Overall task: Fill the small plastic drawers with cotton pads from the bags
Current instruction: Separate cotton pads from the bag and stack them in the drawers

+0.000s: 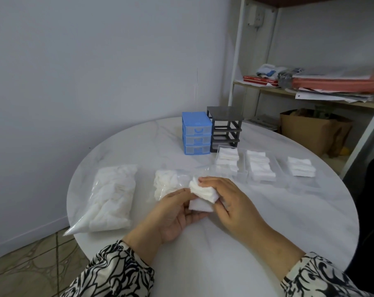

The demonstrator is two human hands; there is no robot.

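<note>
White round table (267, 221), cotton pads (203, 195) in both hands.

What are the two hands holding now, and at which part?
Both hold one small stack of cotton pads. The left hand supports its lower left edge; the right hand grips the top and right side.
</note>
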